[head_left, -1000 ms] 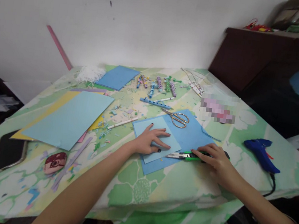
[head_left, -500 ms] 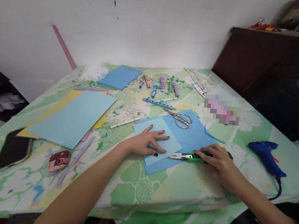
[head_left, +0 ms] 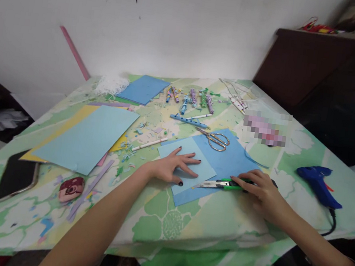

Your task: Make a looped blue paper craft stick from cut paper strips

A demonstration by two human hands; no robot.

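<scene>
Fingers spread, my left hand [head_left: 174, 167] lies flat on a light blue sheet of paper [head_left: 204, 165]. That sheet rests on a darker blue sheet [head_left: 236, 156]. My right hand [head_left: 259, 192] grips a green utility knife [head_left: 228, 183], its blade out and pointing left, the tip near the light sheet's lower right edge. Gold-handled scissors [head_left: 218, 141] lie on the darker sheet just beyond my hands. A rolled blue paper tube with dark marks [head_left: 188, 121] sits behind the scissors.
A blue glue gun [head_left: 319, 184] lies at the right with its cord. Stacked coloured paper [head_left: 85, 138], a phone [head_left: 16, 177] and a dark red case [head_left: 71, 189] are at the left. Small decorated rolls [head_left: 192, 98] and paper scraps [head_left: 138, 130] lie toward the wall.
The knife tip has shifted very slightly left and down along the paper. My left hand stays pressed on the sheet. The camera view has moved a little.
</scene>
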